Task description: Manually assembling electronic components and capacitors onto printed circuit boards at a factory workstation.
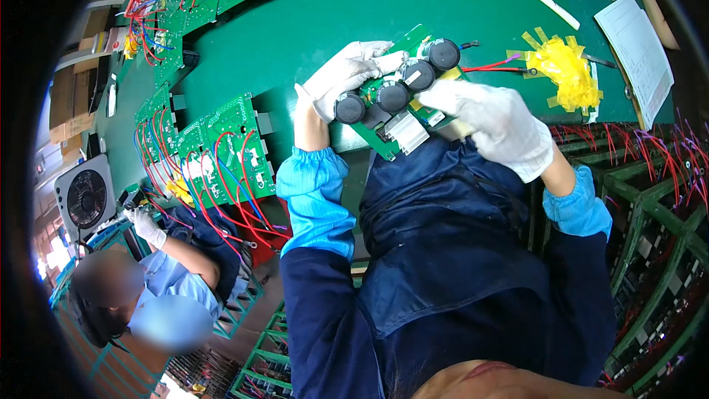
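A green circuit board (381,145) is held tilted above the table's near edge, in front of my body. Several black round capacitors (391,97) stand in a row across it, with a silvery metal block (407,133) at its near side. My left hand (351,74), in a white glove, grips the board's left side, fingers reaching over the far capacitors. My right hand (496,122), also gloved, is closed at the board's right side. Its fingertips touch the parts beside the capacitors; what they pinch, if anything, is hidden. Red wires (491,68) run from the board's far right.
Yellow tape pieces (569,74) lie clumped on the green table (310,7), near a white-handled knife (548,3) and papers (635,52). Wired boards (225,151) lie at left. A co-worker (177,273) sits lower left by a fan (86,191). Green racks (642,244) stand at right.
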